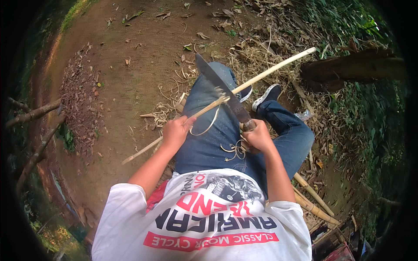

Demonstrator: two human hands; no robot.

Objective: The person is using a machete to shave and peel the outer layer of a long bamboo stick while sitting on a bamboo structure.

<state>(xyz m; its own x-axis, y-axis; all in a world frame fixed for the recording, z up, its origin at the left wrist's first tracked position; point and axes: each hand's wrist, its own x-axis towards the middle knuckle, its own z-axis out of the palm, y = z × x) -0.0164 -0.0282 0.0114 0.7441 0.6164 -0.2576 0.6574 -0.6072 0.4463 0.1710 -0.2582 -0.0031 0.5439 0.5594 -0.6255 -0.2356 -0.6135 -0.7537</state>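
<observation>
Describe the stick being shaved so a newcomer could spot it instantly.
Start at the blue-jeaned lap. The pale stick crosses it diagonally, held by the left hand and met by the big knife in the right hand. Unlike the thicker bamboo poles lying at lower right, it is slim and freshly peeled.

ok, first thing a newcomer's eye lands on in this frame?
The big dark machete blade at centre, gripped by the right hand and laid across a long pale stick that the left hand holds over the lap in blue jeans. Thin curled shavings lie on the jeans by the right hand, with more on the bare dirt ground to the left.
</observation>
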